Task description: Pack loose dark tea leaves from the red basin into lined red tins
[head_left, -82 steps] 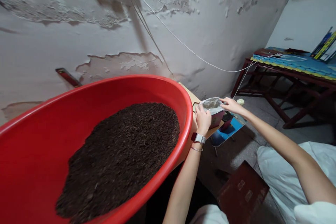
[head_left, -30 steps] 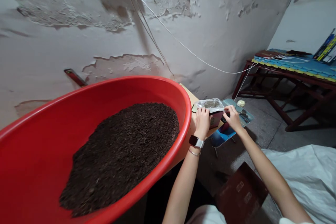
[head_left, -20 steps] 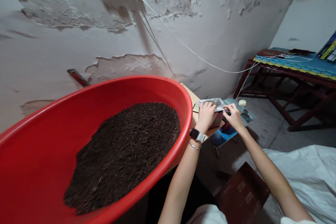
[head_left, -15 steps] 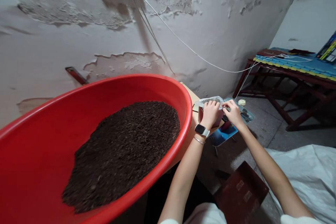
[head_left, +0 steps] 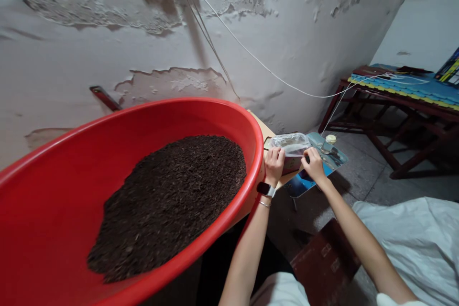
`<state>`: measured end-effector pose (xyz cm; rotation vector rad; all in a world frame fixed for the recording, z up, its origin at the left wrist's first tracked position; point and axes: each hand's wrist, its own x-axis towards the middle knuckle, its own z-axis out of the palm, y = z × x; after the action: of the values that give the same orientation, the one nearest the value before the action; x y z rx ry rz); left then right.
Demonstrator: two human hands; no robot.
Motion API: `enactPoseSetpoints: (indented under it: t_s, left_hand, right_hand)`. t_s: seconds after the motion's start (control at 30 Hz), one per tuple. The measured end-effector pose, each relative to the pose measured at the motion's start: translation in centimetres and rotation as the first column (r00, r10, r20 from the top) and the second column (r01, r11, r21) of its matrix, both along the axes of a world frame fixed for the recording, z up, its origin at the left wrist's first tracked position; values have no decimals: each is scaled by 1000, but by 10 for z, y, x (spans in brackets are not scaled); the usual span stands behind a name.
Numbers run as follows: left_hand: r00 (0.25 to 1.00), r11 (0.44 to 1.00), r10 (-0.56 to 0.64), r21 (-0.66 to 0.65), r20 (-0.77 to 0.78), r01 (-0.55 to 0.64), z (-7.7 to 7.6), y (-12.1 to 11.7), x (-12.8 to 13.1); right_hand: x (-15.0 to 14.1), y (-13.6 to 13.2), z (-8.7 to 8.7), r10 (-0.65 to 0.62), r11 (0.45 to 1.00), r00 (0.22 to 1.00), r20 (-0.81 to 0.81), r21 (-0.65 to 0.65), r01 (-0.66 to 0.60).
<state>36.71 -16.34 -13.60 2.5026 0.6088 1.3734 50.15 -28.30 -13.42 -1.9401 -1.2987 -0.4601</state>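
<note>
A clear plastic bag [head_left: 291, 143] lines a small dark red box [head_left: 291, 164] that stands on a pale tabletop [head_left: 267, 130] beyond a big red basin [head_left: 150, 119]. My left hand [head_left: 274, 164], with a watch on its wrist, is closed on the bag's near left edge. My right hand [head_left: 313, 164] is closed on the bag's right edge at the box's side. The bag's mouth stands open with a little dark matter inside. The basin holds a heap of dark loose tea-like leaves [head_left: 172, 196].
A blue tray-like stool [head_left: 324, 160] with a small pale jar [head_left: 330, 139] stands right of the box. A dark red wooden table [head_left: 401, 100] with blue mats is at far right. A white sack [head_left: 419, 239] and a brown box [head_left: 324, 263] lie on the floor. White cords [head_left: 251, 60] cross the peeling wall.
Both hands were on top of the bag pressing its mouth flat; now they sit lower at the box's sides and the bag's mouth is spread open.
</note>
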Motion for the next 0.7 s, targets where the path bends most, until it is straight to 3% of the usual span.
enactPoseSetpoints:
  t_s: [0.1,0.2,0.27,0.33,0.4,0.53,0.7]
  left_hand:
    - [996,991,-32,-128,86,42,-21,1,-5]
    - [976,929,-29,-354,215,105,-39,-2,-10]
    - [958,889,-13,-436,285,141,-43,-7,-12]
    - [939,861,21,-484,344,158,-37,-12,-8]
    - [918,823,66,-542,391,172,-24,-15,-1]
    - [916,773,93,-609,390,181,6,-7,17]
    - [927,692,38,-679,373,245,15,14,28]
  right_hand:
    - [-3,1,-10,6,996,998,-68,86,-1]
    - [-3,0,-11,18,981,974,-224,195,27]
    - [2,2,-5,-3,950,946,-324,294,104]
    - [14,7,7,-24,904,922,-387,385,185]
    - [29,16,20,6,901,900,-437,393,185]
    - [58,37,42,150,975,786,-599,223,-16]
    - [75,53,48,234,972,694,-681,174,-158]
